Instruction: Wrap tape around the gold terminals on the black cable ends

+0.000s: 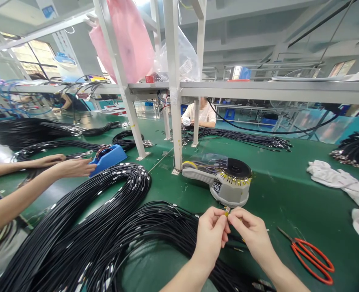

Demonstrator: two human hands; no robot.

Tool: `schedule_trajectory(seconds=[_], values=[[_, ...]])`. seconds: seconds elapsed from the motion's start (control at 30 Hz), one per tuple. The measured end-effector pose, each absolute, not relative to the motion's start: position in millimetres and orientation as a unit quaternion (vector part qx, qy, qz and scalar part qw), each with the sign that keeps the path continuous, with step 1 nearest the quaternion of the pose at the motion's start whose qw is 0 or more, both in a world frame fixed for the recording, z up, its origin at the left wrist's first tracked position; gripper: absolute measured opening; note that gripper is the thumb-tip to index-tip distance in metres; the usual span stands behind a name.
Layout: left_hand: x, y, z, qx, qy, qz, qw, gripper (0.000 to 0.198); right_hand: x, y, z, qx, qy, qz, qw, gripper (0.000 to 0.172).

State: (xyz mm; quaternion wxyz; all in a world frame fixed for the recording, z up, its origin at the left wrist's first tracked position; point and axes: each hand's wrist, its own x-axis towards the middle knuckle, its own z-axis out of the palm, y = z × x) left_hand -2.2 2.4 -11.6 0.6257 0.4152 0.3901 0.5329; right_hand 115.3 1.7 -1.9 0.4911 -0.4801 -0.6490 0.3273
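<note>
My left hand (pixel 210 237) and my right hand (pixel 252 233) meet in front of me, thumbs and fingertips pinched together. Between them is a small cable end (pixel 227 209) with a silvery tip and a bit of yellow tape; most of it is hidden by the fingers. Just beyond my hands stands a round electric tape dispenser (pixel 228 190) with short yellow tape strips around its rim. Under and to the left of my hands lies a thick bundle of black cables (pixel 155 219) with white labels.
Orange-handled scissors (pixel 313 257) and white gloves (pixel 328 174) lie to the right. On the left, a co-worker's hand (pixel 76 167) touches a blue tape dispenser (pixel 109 158). Shelf posts (pixel 174 121) rise from the green table (pixel 277 178). Another person (pixel 208 113) sits across.
</note>
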Motion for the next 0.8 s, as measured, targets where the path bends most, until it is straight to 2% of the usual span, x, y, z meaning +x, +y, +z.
schedule_trajectory(seconds=[0.37, 0.8], values=[[-2.4, -0.2, -8.6, 0.412, 0.395, 0.529, 0.628, 0.025, 116.4, 2.1, -5.0, -0.483, -0.658, 0.292, 0.498, 0.027], [-2.2, -2.4, -10.4, 0.441, 0.405, 0.524, 0.606, 0.020, 116.3, 2.2, -3.8, -0.496, -0.656, 0.277, 0.498, 0.027]])
